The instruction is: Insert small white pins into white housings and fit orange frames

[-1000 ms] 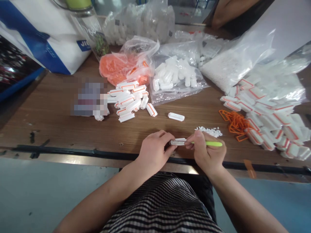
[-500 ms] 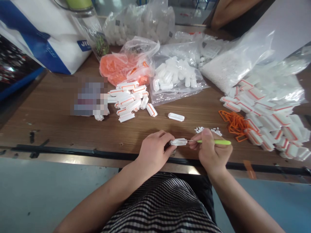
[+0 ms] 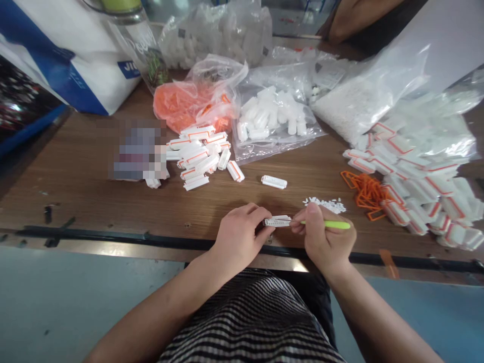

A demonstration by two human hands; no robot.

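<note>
My left hand (image 3: 240, 234) is closed round one end of a small white plastic part (image 3: 277, 221), held just above the near edge of the wooden table (image 3: 86, 186). My right hand (image 3: 325, 239) pinches a thin tool with a green handle (image 3: 330, 225), and its tip meets the part's right end. Behind my right hand lies a little heap of tiny white bits (image 3: 327, 203). One loose white part (image 3: 274, 181) rests on the table beyond my hands.
A pile of white parts with orange frames (image 3: 200, 154) lies left of centre, a larger pile (image 3: 419, 186) at right beside loose orange frames (image 3: 365, 194). Clear bags of white pieces (image 3: 274, 118) and orange pieces (image 3: 185, 103) sit behind. Another person's arm (image 3: 355, 17) shows at the top.
My right hand drew the green tool out to the right half a second ago, then slid it back left so its tip is at the part again. My left hand stayed still.
</note>
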